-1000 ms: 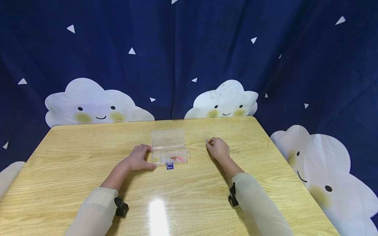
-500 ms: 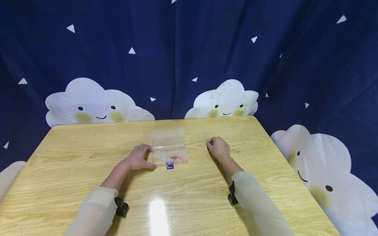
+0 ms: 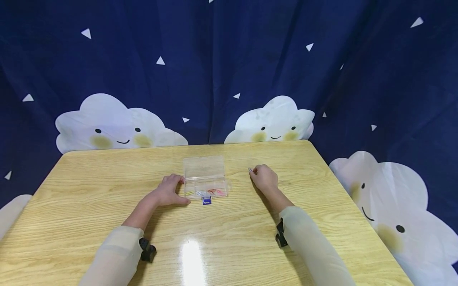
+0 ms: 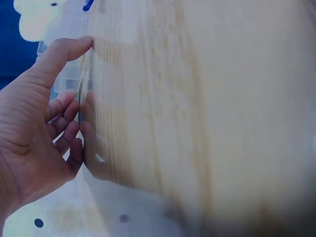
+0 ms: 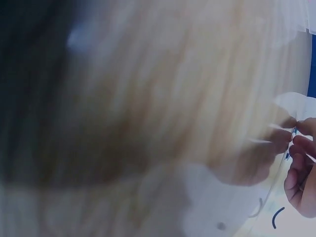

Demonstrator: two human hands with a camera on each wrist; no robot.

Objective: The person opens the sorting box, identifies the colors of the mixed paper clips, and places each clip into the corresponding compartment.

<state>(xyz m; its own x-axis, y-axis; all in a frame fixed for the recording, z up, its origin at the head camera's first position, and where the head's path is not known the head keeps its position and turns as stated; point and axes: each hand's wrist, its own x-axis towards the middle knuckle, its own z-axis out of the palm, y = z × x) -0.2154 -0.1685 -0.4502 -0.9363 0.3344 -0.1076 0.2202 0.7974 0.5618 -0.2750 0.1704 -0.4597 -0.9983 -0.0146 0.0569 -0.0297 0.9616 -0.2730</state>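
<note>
A clear plastic compartment box [image 3: 205,184] stands on the table with its lid [image 3: 204,167] raised toward the back. Small yellow [image 3: 189,193], whitish, red paper clips [image 3: 212,191] and pink pieces lie in its front compartments. My left hand [image 3: 166,192] holds the box's left end, thumb by the front corner and fingers at the side; in the left wrist view its fingers are bent. Right of the box, my right hand [image 3: 264,177] pinches a small pale slip [image 3: 250,170] close above the table. It looks bluish in the right wrist view, and the fingers partly hide it.
A blue latch [image 3: 206,200] hangs at the box's front edge. The wooden table [image 3: 232,238] extends around both hands and ends at a dark blue curtain [image 3: 211,71] with cloud prints. Each wrist wears a black camera.
In my right hand the small pale piece went from tilted to more upright and now tilts left again. The left hand and box stay in place.
</note>
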